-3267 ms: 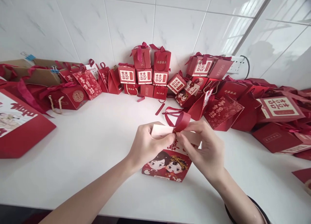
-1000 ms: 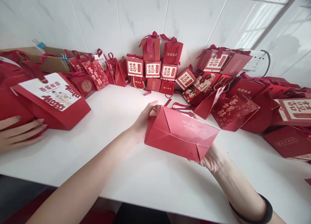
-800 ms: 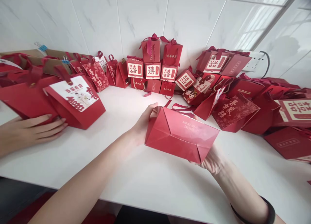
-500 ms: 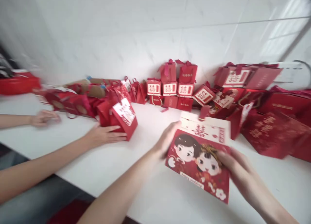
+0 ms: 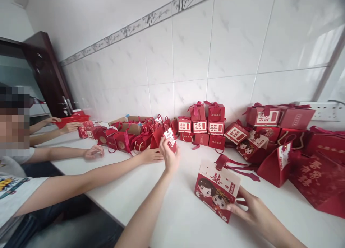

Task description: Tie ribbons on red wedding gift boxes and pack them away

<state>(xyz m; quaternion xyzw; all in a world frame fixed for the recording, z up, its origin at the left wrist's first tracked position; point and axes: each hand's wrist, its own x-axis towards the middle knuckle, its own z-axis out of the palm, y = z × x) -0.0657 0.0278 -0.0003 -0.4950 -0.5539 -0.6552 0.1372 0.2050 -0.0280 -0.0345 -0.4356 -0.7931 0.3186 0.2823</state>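
A red gift bag with a cartoon couple and a cream top flap [image 5: 217, 190] stands on the white counter [image 5: 183, 219] with its ribbon trailing behind. My right hand [image 5: 253, 212] grips its lower right side. My left hand [image 5: 169, 154] is stretched forward to the left. Its fingers are closed on a small red bag with a white label [image 5: 170, 136], held just above the counter. A co-worker's hand [image 5: 151, 155] lies right beside my left hand.
Red gift boxes are stacked against the tiled wall [image 5: 201, 124], and larger red bags are heaped at the right [image 5: 309, 169]. More bags and a cardboard box [image 5: 126, 120] sit at the left. A seated person's arms [image 5: 81, 153] rest on the counter there. A dark door [image 5: 51, 75] stands far left.
The view swung left and up. My left hand let go of the cartoon bag and reached out to the small labelled bag. My right hand set the cartoon bag upright on the counter.
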